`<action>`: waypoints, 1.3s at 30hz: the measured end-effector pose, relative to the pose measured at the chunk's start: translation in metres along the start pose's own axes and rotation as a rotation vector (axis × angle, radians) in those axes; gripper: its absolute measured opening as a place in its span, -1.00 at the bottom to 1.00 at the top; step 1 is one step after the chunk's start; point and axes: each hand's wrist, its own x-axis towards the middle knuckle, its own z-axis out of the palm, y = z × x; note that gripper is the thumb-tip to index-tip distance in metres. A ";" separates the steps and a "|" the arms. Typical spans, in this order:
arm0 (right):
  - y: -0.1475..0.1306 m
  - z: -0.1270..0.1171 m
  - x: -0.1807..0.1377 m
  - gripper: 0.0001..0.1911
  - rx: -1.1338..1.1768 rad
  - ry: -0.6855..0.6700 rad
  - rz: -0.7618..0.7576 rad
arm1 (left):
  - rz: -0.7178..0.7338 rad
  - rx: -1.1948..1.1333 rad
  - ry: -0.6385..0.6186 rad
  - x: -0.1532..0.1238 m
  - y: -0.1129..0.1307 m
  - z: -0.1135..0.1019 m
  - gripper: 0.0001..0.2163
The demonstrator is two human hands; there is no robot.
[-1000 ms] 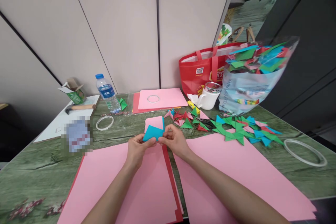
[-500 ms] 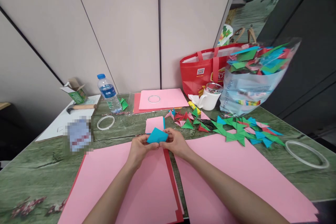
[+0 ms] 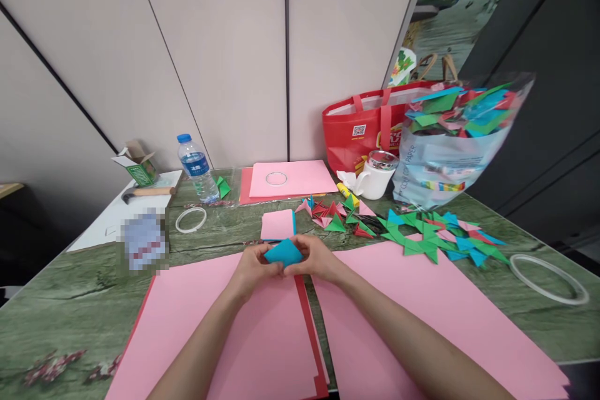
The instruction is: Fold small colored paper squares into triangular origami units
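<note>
A folded piece of blue paper (image 3: 284, 252) is held between my two hands, above the pink sheets. My left hand (image 3: 254, 270) pinches its left corner, thumb along the lower edge. On the opposite side my right hand (image 3: 315, 257) grips the right corner, with its thumb close to the left one. Just behind the hands lies a small stack of square paper (image 3: 277, 224), pink on top with blue showing at its edge. Large pink sheets (image 3: 225, 325) over red ones lie beneath my left forearm, and another pink sheet (image 3: 398, 300) is under my right.
Folded paper pieces (image 3: 335, 215) and joined paper stars (image 3: 417, 231) lie right of centre. Behind them stand a white mug (image 3: 375, 178), a red bag (image 3: 349, 131) and a plastic bag of folded paper (image 3: 435, 162). A water bottle (image 3: 197, 169) and a hammer (image 3: 150, 192) are at left.
The blue paper has been lowered slightly toward me and tilted, still held by both hands. The whole view has shifted a little.
</note>
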 end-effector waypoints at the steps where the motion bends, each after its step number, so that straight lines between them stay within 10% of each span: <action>1: -0.001 0.001 0.000 -0.56 -0.015 -0.005 -0.016 | -0.010 0.028 -0.010 0.000 -0.001 0.000 -0.87; 7: 0.003 0.005 0.002 -0.78 0.011 0.099 -0.015 | 0.004 0.097 0.024 0.000 0.001 0.002 -0.88; 17: 0.003 0.000 0.004 -0.62 0.141 0.173 0.008 | 0.009 0.043 0.012 0.000 0.003 0.002 -0.76; 23: 0.004 -0.005 0.005 -0.64 0.149 0.137 -0.035 | 0.215 0.023 0.122 0.002 0.003 -0.001 -0.44; 27: 0.005 -0.008 0.005 -0.60 0.144 0.086 -0.042 | 0.301 0.082 -0.014 0.002 0.002 -0.003 -0.72; 39: -0.005 -0.003 0.001 -0.62 0.066 0.149 -0.144 | 0.227 0.079 0.218 0.006 -0.005 -0.007 -0.78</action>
